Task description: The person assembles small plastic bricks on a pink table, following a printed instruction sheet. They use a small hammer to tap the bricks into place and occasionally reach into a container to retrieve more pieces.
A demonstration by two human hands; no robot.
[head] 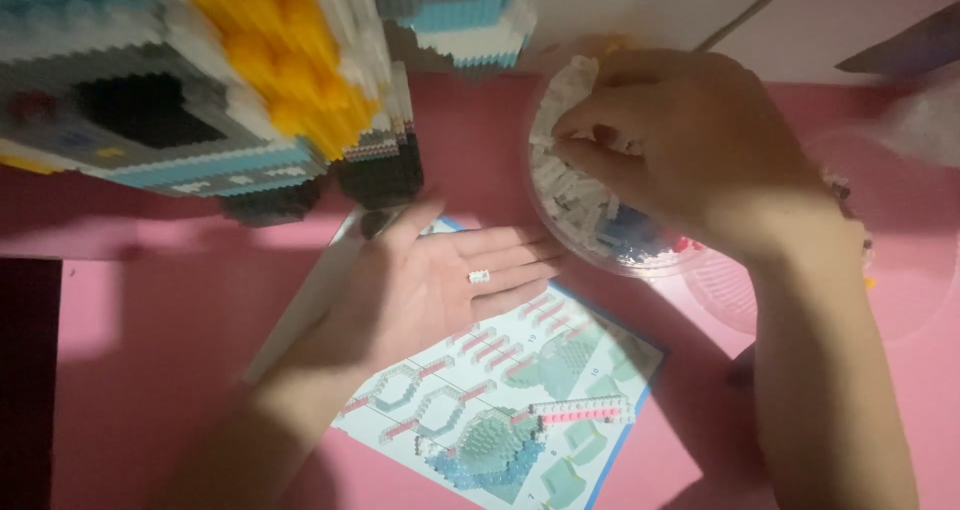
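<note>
Palm-up at six o'clock, left hand [440,280] lies flat open as a tray, cradling one tiny white plastic brick [479,277]; right hand [680,140], fingers pinched, picks inside the round clear plastic tub of bricks [600,255] at one o'clock.

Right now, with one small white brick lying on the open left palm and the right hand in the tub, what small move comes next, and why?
Probably the right hand lifts a pinched brick out of the round clear tub and drops it onto the left hand. Its fingertips are bunched down among the white bricks, and the left palm lies flat, face up over the instruction sheet, holding one small white brick.
</note>
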